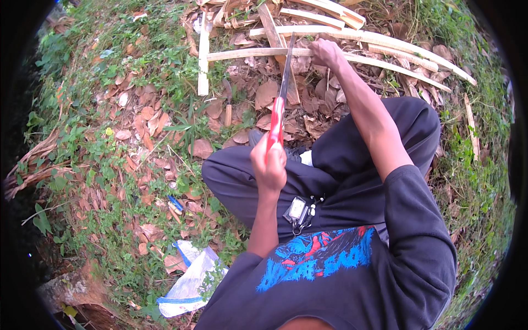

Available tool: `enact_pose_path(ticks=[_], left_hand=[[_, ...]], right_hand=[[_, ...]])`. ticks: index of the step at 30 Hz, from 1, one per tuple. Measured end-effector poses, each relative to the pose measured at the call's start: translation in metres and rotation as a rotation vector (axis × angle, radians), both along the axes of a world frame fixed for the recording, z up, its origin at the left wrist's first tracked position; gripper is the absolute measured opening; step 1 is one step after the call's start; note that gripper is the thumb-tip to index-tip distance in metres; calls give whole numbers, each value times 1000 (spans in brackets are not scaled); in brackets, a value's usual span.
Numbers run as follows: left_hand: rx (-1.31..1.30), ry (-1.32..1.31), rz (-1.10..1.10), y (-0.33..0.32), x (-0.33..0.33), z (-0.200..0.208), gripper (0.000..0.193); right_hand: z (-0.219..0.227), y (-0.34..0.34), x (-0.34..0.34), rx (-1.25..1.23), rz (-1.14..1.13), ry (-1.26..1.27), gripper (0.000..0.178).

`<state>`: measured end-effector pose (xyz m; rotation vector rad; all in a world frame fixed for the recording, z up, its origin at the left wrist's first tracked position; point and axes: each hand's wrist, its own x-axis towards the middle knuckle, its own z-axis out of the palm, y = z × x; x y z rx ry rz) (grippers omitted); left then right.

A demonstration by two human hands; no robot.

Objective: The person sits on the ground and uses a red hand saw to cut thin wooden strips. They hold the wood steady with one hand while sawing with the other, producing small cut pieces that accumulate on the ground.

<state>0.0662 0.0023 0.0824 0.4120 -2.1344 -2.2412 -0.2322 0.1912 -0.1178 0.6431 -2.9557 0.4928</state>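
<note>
Fingers of the left hand are closed around the red grip of a long, narrow bladed tool, which points away from the body in the head view, its dark blade crossing over a pale wooden strip; whether edge and wood actually touch is hard to tell, and any teeth are too small to make out. Those of the right hand are curled into a fist on that same strip, just to the right of the blade, though their tips are hidden. The strip lies ahead of the crossed legs, passing over a flat board, with its left end at a pale slat. More split lengths lie beyond it, and a small knife with a wooden handle rests on the leaf-strewn ground nearer the body. Being slim, the strip is probably light and fairly stiff with some spring, dry rather than slippery, and its split edges may shed splinters; the surest hold is likely a full fist near the board, where the wood is backed, with fingers clear of the blade. The tool itself looks light and rigid, best taken by its thick grip, since the thin tip could bend or snag if forced sideways.
</note>
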Motion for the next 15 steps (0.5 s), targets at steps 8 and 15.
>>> enact_pose_path(ticks=[8,15], left_hand=[[-71,74,-32,5,2,-13,19],[-139,38,-68,-4,-33,-20,19]], right_hand=[[17,2,-23,189,-7,-249,13],[-2,0,-8,45,-64,-122,21]])
